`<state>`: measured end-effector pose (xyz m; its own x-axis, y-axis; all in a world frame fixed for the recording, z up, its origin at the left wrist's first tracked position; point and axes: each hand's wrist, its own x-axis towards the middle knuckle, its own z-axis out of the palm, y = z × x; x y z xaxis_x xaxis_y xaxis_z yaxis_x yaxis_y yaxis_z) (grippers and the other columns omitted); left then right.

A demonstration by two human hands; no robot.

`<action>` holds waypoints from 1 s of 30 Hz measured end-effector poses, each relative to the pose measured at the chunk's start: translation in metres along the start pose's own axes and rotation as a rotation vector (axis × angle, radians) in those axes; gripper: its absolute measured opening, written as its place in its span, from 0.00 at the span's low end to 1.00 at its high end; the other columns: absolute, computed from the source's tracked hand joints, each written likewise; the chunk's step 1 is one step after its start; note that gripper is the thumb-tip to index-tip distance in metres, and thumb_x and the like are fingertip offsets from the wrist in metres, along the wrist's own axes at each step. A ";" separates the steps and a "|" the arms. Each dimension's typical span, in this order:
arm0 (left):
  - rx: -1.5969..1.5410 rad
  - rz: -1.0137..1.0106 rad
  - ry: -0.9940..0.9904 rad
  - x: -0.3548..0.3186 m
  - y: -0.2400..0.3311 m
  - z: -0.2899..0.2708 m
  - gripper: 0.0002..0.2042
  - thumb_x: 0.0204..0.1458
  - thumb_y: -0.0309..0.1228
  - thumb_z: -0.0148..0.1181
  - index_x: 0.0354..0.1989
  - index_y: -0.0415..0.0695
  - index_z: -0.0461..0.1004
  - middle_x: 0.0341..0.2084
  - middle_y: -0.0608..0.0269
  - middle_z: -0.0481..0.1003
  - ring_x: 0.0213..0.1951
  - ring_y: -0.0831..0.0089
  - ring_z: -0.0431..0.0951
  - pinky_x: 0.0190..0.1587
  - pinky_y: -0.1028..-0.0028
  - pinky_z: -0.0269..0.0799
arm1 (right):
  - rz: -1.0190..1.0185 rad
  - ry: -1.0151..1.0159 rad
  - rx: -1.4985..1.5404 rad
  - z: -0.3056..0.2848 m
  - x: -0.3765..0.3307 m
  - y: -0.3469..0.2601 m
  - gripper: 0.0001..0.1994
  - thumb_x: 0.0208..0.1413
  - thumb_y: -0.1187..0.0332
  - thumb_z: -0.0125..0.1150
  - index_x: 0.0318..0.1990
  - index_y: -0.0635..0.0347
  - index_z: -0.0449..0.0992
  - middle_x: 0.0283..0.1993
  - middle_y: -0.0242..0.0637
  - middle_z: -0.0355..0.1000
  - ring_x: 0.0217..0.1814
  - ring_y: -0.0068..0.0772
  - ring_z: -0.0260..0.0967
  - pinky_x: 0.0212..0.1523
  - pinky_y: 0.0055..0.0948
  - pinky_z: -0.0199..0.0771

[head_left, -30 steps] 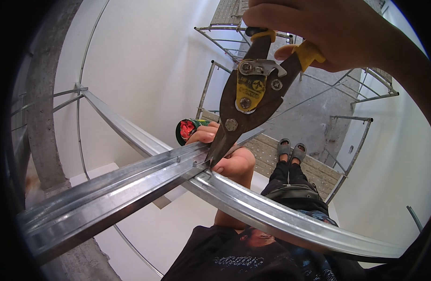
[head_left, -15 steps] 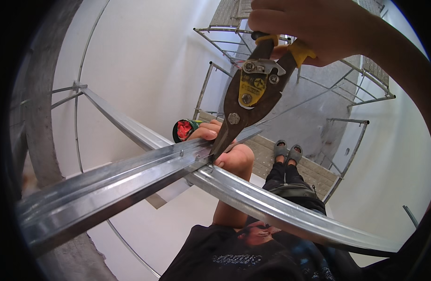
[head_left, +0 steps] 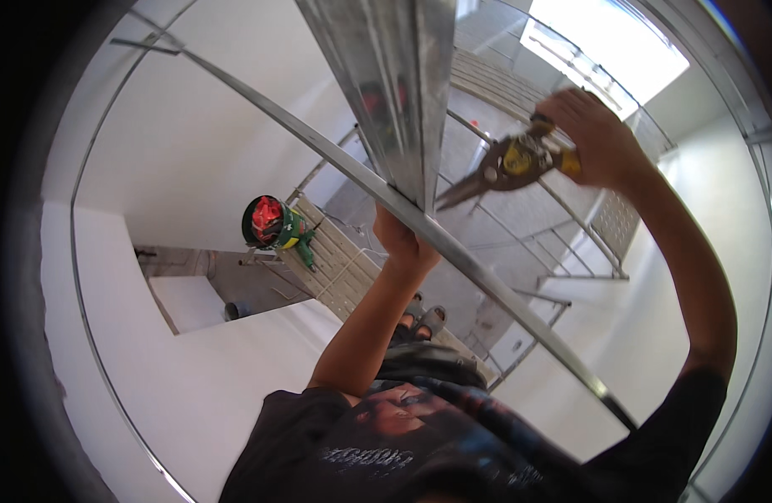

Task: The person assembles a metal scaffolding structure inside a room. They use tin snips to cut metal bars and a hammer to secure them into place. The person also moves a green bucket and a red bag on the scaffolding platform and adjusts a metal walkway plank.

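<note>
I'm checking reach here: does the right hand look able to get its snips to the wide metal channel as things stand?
Probably yes: the right hand holds the snips, with their tip pointing toward the wide metal channel and nothing visible between.

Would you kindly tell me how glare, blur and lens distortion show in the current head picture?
Head view: the bright opening at upper right is washed out to white; the right hand and tin snips look slightly soft; the wide metal channel carries reddish, reflection-like smudges; the thin rod at left bows along the dark rim.
</note>
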<state>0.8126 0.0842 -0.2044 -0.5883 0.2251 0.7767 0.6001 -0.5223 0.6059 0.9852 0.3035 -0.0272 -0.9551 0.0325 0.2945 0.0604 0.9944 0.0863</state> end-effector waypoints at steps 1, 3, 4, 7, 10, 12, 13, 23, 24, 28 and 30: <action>-0.020 -0.007 0.010 -0.002 0.001 0.002 0.22 0.62 0.48 0.58 0.43 0.39 0.62 0.37 0.56 0.67 0.26 0.78 0.61 0.21 0.80 0.52 | 0.035 -0.030 -0.011 -0.002 -0.004 0.004 0.34 0.37 0.66 0.80 0.54 0.53 0.68 0.51 0.35 0.70 0.57 0.41 0.70 0.58 0.40 0.72; -0.066 -0.024 0.020 -0.007 0.007 0.011 0.21 0.61 0.44 0.60 0.44 0.38 0.62 0.38 0.53 0.68 0.28 0.77 0.62 0.22 0.80 0.55 | 0.052 -0.003 -0.072 0.000 -0.005 0.005 0.35 0.38 0.66 0.80 0.56 0.53 0.68 0.53 0.36 0.71 0.59 0.43 0.69 0.62 0.40 0.70; -0.065 -0.024 0.003 -0.001 0.006 0.005 0.21 0.61 0.44 0.60 0.44 0.39 0.62 0.38 0.53 0.68 0.28 0.77 0.63 0.22 0.80 0.56 | 0.045 0.028 -0.028 0.006 0.001 0.005 0.36 0.36 0.69 0.80 0.56 0.54 0.68 0.53 0.37 0.71 0.58 0.44 0.69 0.61 0.41 0.71; -0.043 -0.073 -0.027 0.005 0.007 0.001 0.22 0.60 0.44 0.60 0.48 0.37 0.63 0.37 0.54 0.70 0.29 0.76 0.66 0.28 0.78 0.63 | 0.024 0.051 -0.003 0.007 0.021 0.007 0.36 0.34 0.73 0.79 0.56 0.54 0.68 0.52 0.37 0.71 0.57 0.44 0.70 0.60 0.41 0.72; -0.058 -0.146 -0.086 0.007 0.019 0.004 0.25 0.60 0.44 0.58 0.53 0.33 0.65 0.40 0.51 0.72 0.34 0.75 0.71 0.34 0.75 0.69 | 0.011 0.007 -0.013 0.003 0.027 0.000 0.36 0.34 0.73 0.79 0.55 0.54 0.68 0.52 0.36 0.71 0.57 0.43 0.70 0.59 0.41 0.72; -0.001 -0.089 -0.110 0.006 0.038 0.018 0.26 0.61 0.44 0.56 0.55 0.31 0.64 0.41 0.51 0.73 0.36 0.73 0.74 0.36 0.74 0.71 | 0.019 -0.057 0.017 -0.008 0.017 -0.001 0.37 0.34 0.71 0.79 0.57 0.54 0.68 0.54 0.38 0.71 0.59 0.45 0.69 0.61 0.42 0.71; 0.028 -0.089 -0.099 0.009 0.040 0.019 0.25 0.60 0.45 0.57 0.53 0.33 0.65 0.34 0.53 0.74 0.31 0.70 0.76 0.33 0.73 0.71 | 0.022 -0.054 -0.010 -0.010 0.019 -0.002 0.36 0.35 0.71 0.79 0.57 0.54 0.68 0.54 0.37 0.71 0.59 0.44 0.69 0.62 0.42 0.70; 0.102 -0.198 -0.209 0.017 0.047 0.016 0.26 0.56 0.53 0.59 0.50 0.43 0.69 0.22 0.59 0.74 0.22 0.57 0.77 0.26 0.62 0.72 | 0.058 -0.160 0.028 0.028 -0.003 0.048 0.33 0.42 0.67 0.78 0.58 0.56 0.69 0.58 0.43 0.70 0.62 0.49 0.67 0.64 0.44 0.67; 0.109 -0.187 -0.228 0.016 0.047 0.017 0.26 0.56 0.54 0.59 0.51 0.43 0.69 0.23 0.59 0.74 0.23 0.58 0.77 0.26 0.62 0.72 | -0.105 -0.032 -0.006 0.038 -0.008 0.055 0.30 0.45 0.63 0.77 0.57 0.57 0.71 0.58 0.44 0.71 0.62 0.49 0.67 0.64 0.44 0.66; 0.144 -0.136 -0.241 0.023 0.047 0.013 0.29 0.55 0.55 0.61 0.55 0.44 0.68 0.26 0.59 0.74 0.24 0.60 0.78 0.25 0.63 0.72 | -0.080 -0.001 0.198 0.026 0.021 0.037 0.24 0.54 0.63 0.68 0.56 0.63 0.70 0.53 0.43 0.72 0.58 0.45 0.68 0.60 0.41 0.68; 0.133 -0.086 -0.176 0.021 0.045 0.017 0.31 0.54 0.58 0.62 0.56 0.46 0.67 0.24 0.62 0.73 0.23 0.63 0.78 0.24 0.65 0.72 | -0.103 0.032 0.113 0.028 0.021 0.041 0.24 0.56 0.59 0.66 0.55 0.61 0.70 0.53 0.45 0.72 0.58 0.48 0.69 0.60 0.45 0.68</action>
<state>0.8363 0.0799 -0.1580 -0.5437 0.4098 0.7324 0.6250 -0.3847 0.6792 0.9594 0.3476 -0.0436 -0.9448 -0.0721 0.3197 -0.0724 0.9973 0.0109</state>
